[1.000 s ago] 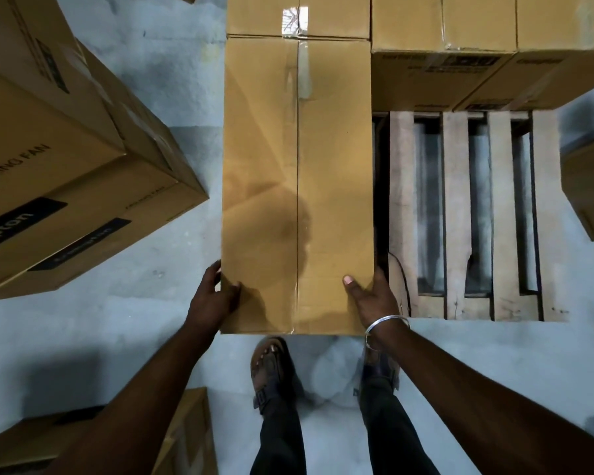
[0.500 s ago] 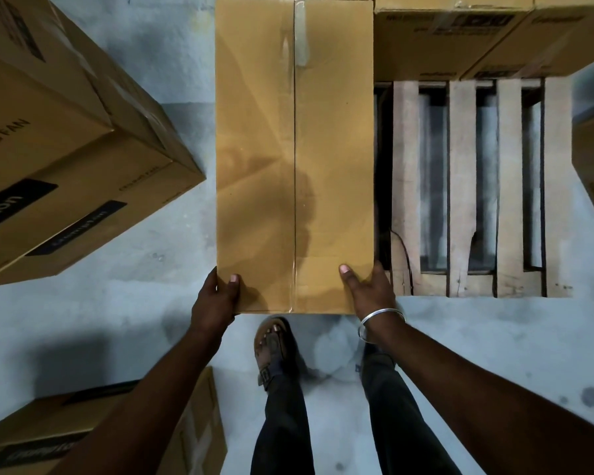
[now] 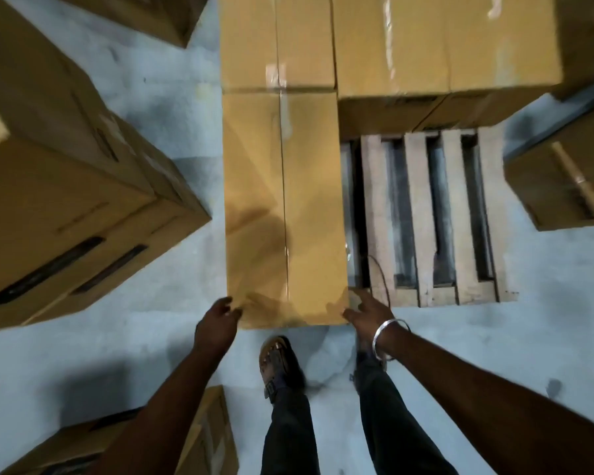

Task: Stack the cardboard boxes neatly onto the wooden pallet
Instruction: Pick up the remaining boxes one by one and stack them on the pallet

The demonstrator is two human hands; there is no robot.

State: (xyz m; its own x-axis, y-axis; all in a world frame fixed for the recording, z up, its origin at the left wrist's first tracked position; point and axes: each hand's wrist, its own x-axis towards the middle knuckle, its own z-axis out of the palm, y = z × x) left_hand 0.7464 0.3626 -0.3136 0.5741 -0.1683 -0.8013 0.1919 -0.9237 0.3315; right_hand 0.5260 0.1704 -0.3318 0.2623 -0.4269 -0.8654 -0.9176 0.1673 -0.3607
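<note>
We see the long cardboard box (image 3: 283, 207) lying on the left side of the wooden pallet (image 3: 422, 217), its far end butted against another box (image 3: 276, 42). Bare slats lie open to its right. Our left hand (image 3: 216, 323) sits at its near left corner, fingers loosely curled, gripping nothing. Our right hand (image 3: 369, 311) touches the near right corner with straight fingers. Grey floor (image 3: 494, 344) separates the pallet from the boxes on the left (image 3: 66, 186).

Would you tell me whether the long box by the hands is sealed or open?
Sealed: the long box has its top flaps closed, with clear tape along the centre seam.
</note>
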